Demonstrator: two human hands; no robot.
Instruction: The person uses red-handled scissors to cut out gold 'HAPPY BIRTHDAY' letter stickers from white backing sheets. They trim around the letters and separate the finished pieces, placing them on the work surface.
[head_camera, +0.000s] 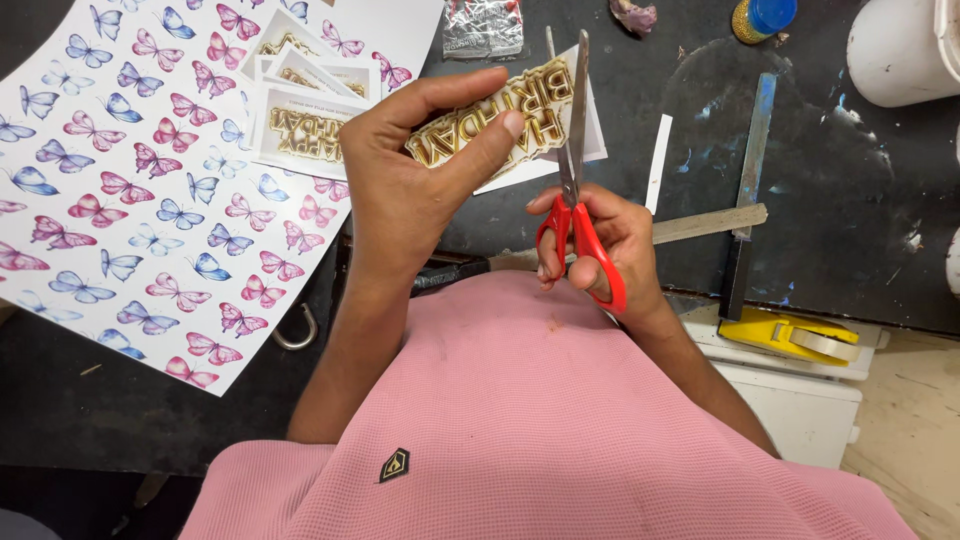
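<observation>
My left hand (410, 185) pinches a paper cutout with gold lettering (500, 120) between thumb and fingers, held above the dark table. My right hand (610, 240) grips red-handled scissors (577, 190), fingers through the loops. The blades point away from me and sit at the right end of the cutout, slightly apart around its white edge.
A large sheet printed with pink and blue butterflies (130, 190) lies at left, with a stack of gold-lettered prints (300, 110) on it. A narrow paper strip (657, 165), a metal ruler (750, 190), a paintbrush handle (700, 225), a yellow tape dispenser (790, 335), a white bucket (900, 50) and a metal hook (297, 335) surround the hands.
</observation>
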